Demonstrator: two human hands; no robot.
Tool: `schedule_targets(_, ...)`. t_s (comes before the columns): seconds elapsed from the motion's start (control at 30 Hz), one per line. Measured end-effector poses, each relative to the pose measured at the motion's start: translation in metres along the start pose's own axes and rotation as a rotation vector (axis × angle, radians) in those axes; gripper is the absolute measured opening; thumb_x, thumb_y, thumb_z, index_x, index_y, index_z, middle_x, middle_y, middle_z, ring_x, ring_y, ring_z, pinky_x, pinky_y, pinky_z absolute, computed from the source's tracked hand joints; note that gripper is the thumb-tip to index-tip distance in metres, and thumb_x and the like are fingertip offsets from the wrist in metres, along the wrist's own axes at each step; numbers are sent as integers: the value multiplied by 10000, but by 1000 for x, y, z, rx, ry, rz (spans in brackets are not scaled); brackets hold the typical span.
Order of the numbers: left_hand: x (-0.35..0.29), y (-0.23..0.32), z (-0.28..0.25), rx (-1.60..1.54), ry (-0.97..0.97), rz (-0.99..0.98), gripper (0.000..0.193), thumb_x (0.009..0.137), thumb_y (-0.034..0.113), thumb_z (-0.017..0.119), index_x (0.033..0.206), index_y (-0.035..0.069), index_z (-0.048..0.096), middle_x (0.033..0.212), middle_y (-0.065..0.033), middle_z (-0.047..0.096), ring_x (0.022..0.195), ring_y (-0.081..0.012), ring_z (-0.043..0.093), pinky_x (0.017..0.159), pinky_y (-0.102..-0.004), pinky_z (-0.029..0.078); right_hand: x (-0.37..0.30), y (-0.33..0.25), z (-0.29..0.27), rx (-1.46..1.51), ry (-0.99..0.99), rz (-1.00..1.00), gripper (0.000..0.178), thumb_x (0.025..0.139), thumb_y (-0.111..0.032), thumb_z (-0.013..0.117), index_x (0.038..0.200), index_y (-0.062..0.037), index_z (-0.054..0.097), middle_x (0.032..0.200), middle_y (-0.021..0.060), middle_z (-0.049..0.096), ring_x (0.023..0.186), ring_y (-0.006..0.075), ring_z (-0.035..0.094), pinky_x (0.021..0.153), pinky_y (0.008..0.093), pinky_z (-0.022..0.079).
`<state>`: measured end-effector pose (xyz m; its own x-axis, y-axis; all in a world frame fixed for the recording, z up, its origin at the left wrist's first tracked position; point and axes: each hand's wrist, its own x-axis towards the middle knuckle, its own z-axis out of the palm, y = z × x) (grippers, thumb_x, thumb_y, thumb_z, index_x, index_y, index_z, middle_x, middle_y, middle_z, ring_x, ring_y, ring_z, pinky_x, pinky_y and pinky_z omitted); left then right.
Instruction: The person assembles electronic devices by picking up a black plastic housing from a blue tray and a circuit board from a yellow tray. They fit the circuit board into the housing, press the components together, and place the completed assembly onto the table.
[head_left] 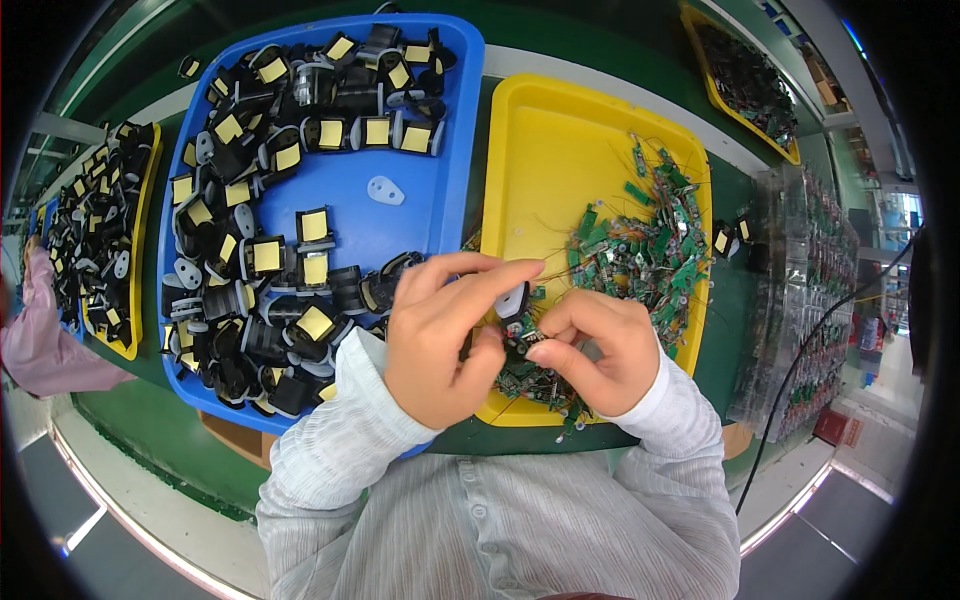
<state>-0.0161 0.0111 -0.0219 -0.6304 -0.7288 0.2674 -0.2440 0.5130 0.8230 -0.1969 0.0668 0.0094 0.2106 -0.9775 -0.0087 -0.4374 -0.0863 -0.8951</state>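
Observation:
My left hand (440, 335) is closed around a small black plastic housing with a grey oval end cap (513, 300). The thumb and index finger of my right hand (610, 350) pinch a small circuit board (527, 338) against that housing; the fingers partly hide where the two meet. Both hands are over the near left part of a yellow tray (545, 140), which holds a heap of green circuit boards with thin wires (650, 250). To the left, a blue tray (420, 215) holds many black housings with yellow pads (265, 257) and a loose grey oval cap (385, 190).
Two black housings (733, 237) lie on the green table right of the yellow tray. Beyond are stacked clear plastic sheets with boards (800, 300), a hanging black cable (790, 365) and another yellow tray (705, 70). At left, a co-worker's pink sleeve (55, 335) is beside a further tray (148, 220).

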Motion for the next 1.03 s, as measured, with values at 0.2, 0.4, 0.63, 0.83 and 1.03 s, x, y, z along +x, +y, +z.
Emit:
schedule_targets(0.2, 4, 9, 3, -228, 65, -60, 459, 710, 52, 595, 1163, 9, 535, 1019, -126, 606, 968, -298, 528, 856, -371, 414, 3, 7, -3, 99, 31, 26, 136, 775, -116, 662, 778, -24, 561, 631, 62, 552, 503, 139, 548, 468, 249, 412)
schedule_targets(0.4, 4, 18, -3, -56, 110, -73, 439, 672, 78, 657, 1101, 15, 591, 978, -118, 635, 950, -293, 546, 834, -361, 416, 5, -1, -9, 92, -38, -24, 159, 802, -128, 629, 900, -17, 570, 795, 106, 583, 660, 199, 612, 573, 301, 480)
schedule_targets(0.63, 4, 17, -4, 18, 94, 2, 413, 696, 143, 677, 1091, 45, 606, 1013, -102, 639, 1011, -322, 528, 883, -388, 391, 0, -8, -11, -73, -39, -55, 155, 762, -82, 656, 871, -2, 578, 773, 99, 585, 670, 222, 598, 606, 290, 478)
schedule_targets(0.83, -1, 17, -14, 410, 50, -110, 600, 830, 374, 541, 1276, 2, 391, 1364, -198, 330, 1210, -412, 321, 945, -481, 306, 66, 3, -75, -504, 252, 56, 77, 709, -104, 628, 764, -60, 596, 627, 81, 610, 613, 232, 618, 576, 331, 481)
schedule_targets(1.03, -3, 9, -13, 688, 43, -173, 578, 767, 376, 635, 1197, 34, 456, 1391, -166, 296, 1231, -388, 302, 957, -497, 285, 194, 72, -150, -490, 457, 666, 218, 800, -275, 647, 938, -106, 666, 1011, 106, 642, 892, 262, 613, 871, 347, 459)
